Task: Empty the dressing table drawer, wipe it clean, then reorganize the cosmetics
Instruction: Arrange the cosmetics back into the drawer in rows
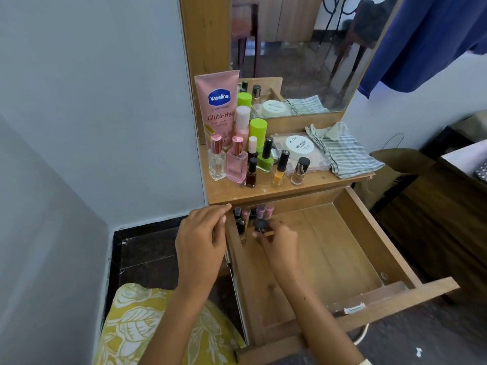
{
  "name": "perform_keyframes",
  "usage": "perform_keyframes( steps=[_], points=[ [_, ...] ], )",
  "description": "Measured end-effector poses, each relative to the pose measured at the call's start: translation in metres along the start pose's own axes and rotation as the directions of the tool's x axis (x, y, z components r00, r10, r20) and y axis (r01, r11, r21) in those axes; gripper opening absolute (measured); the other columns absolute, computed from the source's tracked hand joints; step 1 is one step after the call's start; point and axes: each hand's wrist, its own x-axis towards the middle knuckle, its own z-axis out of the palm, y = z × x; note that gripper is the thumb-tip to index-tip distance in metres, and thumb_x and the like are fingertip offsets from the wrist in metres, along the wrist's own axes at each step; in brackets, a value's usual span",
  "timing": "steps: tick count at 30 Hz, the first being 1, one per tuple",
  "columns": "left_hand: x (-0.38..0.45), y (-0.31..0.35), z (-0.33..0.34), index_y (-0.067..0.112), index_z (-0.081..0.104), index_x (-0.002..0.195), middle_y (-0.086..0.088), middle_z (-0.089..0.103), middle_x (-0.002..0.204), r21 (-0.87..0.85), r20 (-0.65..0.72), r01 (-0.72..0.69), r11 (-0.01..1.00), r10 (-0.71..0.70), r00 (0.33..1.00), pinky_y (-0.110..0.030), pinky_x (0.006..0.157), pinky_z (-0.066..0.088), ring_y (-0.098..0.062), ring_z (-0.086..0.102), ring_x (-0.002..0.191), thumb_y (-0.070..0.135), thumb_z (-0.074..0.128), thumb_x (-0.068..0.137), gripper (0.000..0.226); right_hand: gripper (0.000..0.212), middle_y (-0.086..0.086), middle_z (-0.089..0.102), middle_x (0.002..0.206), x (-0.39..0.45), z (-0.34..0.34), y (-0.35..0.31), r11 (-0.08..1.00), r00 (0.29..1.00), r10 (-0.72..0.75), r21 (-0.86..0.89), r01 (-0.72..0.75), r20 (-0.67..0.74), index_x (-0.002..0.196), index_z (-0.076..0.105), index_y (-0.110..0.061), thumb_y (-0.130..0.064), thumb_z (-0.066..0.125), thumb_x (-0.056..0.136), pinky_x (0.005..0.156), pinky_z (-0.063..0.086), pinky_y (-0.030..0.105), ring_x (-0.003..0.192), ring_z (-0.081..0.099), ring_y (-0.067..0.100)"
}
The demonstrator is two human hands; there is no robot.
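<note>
Right hand [279, 239] pinches dark-capped bottle [261, 225] inside drawer [369, 227].

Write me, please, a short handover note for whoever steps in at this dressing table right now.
Right hand pinches a dark-capped bottle in the drawer's back left corner, beside a few small bottles already stood there. Left hand is loose at the tabletop edge, holding nothing. Drawer looks emptied and mostly bare. Left: return the Vaseline tube, perfumes, polishes; striped cloth lies on top.
</note>
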Motion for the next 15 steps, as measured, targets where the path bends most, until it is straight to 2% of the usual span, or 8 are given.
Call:
perform_keyframes(
  steps=[2,4,8,12,15],
  points=[
    [0.0,-0.001,-0.001,0.012,0.07,0.108,0.0,0.069,0.102,0.011,-0.004,-0.004,1.0,0.004,1.0,-0.041,0.079,0.053,-0.015,0.06,0.097,0.003,0.064,0.084,0.026,0.027,0.013,0.066,0.107,0.002,0.004,-0.001,0.999,0.997,0.01,-0.053,-0.006,0.073,0.117,0.059,-0.004,-0.008,0.059,0.09,0.079,0.042,0.023,0.101,0.061,0.025],
    [0.001,-0.002,0.0,0.012,0.069,0.109,-0.001,0.068,0.104,0.019,-0.001,0.009,1.0,-0.009,1.0,-0.042,0.082,0.052,-0.016,0.059,0.1,0.004,0.064,0.085,0.026,0.02,0.019,0.065,0.104,0.002,0.007,-0.002,0.995,0.992,0.017,-0.096,-0.005,0.124,0.109,0.06,0.0,-0.007,0.055,0.091,0.078,0.043,0.028,0.098,0.061,0.031],
    [0.002,-0.001,0.002,0.011,0.068,0.11,-0.001,0.067,0.109,0.029,0.001,0.024,0.999,-0.024,1.0,-0.043,0.086,0.051,-0.016,0.057,0.104,0.005,0.063,0.085,0.026,0.026,0.006,0.066,0.11,0.002,0.013,0.003,0.992,0.988,0.036,-0.126,-0.017,0.149,0.114,0.061,-0.009,-0.002,0.053,0.091,0.075,0.04,0.015,0.095,0.06,0.014],
    [0.004,0.001,0.001,0.01,0.068,0.11,-0.002,0.067,0.109,0.031,-0.008,0.027,0.999,-0.027,1.0,-0.043,0.086,0.051,-0.017,0.057,0.105,0.006,0.063,0.085,0.026,0.03,0.003,0.065,0.111,0.004,0.016,0.007,0.985,0.987,0.031,-0.175,-0.002,0.161,0.118,0.06,-0.011,-0.002,0.055,0.089,0.073,0.038,0.01,0.103,0.061,0.014],
    [0.008,0.007,0.002,0.009,0.068,0.111,-0.003,0.067,0.109,0.027,-0.019,0.013,1.0,-0.013,1.0,-0.042,0.086,0.052,-0.018,0.057,0.105,0.005,0.065,0.084,0.027,0.028,0.0,0.064,0.103,0.004,0.01,0.006,0.988,0.992,0.047,-0.15,-0.029,0.117,0.115,0.06,-0.014,-0.002,0.055,0.09,0.066,0.039,0.009,0.093,0.061,0.011]
  ],
)
